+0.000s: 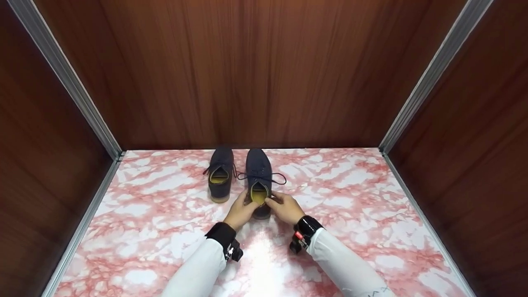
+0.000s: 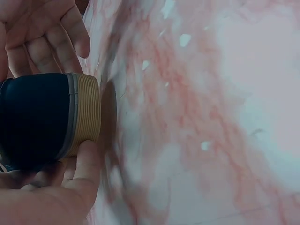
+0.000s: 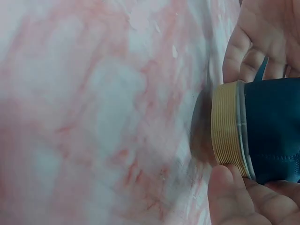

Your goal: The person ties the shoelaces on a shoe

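A dark navy lace-up shoe [image 1: 257,161] points away from me, its yellow insole showing and its lace tied in a bow. My left hand [image 1: 240,211] holds the left side of its heel end, thumb at the collar and fingers along the outside. On the opposite side my right hand [image 1: 288,209] grips it likewise, the two thumbs close together. The wrist views show the ribbed tan sole edge [image 2: 88,110] between the hands, with a shadow [image 3: 201,124] on the patterned surface by it. A matching shoe [image 1: 220,190] stands just to the left, untouched.
The red-and-white marbled surface [image 1: 156,214] spreads around both shoes. Behind their toes rises a dark wood-grain panel [image 1: 247,74]. Similar panels close off the left and right sides, with metal corner strips [image 1: 429,78] between them.
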`<state>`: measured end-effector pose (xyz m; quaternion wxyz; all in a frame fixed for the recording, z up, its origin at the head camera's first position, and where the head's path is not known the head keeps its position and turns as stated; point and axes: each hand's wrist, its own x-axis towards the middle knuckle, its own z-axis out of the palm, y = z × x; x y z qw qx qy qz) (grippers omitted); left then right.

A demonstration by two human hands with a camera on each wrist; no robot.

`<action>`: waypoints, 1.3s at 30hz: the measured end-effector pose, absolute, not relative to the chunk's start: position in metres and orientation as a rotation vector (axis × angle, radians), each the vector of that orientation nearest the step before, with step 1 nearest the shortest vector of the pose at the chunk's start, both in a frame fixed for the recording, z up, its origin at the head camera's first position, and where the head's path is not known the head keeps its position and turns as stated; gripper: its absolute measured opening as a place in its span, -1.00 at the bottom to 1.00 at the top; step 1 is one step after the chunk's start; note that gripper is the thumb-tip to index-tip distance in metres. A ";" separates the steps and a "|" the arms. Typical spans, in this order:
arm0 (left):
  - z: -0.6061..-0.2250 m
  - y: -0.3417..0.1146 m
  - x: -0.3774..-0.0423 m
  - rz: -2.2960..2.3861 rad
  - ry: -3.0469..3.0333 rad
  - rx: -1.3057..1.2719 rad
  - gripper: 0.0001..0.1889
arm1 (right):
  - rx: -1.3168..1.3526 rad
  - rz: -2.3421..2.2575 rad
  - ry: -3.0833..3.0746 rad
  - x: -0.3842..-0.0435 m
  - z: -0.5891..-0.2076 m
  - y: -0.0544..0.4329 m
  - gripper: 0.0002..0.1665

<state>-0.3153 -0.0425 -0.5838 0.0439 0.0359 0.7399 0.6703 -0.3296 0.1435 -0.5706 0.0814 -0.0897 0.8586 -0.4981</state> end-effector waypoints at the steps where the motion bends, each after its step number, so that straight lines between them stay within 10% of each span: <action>1: -0.583 -0.042 -0.319 2.052 2.269 0.108 -0.29 | -0.259 -1.502 2.562 -0.333 -0.570 0.142 -0.34; 39: -0.584 -0.039 -0.369 1.919 2.429 0.141 -0.43 | -0.131 -1.441 2.627 -0.380 -0.569 0.124 -0.46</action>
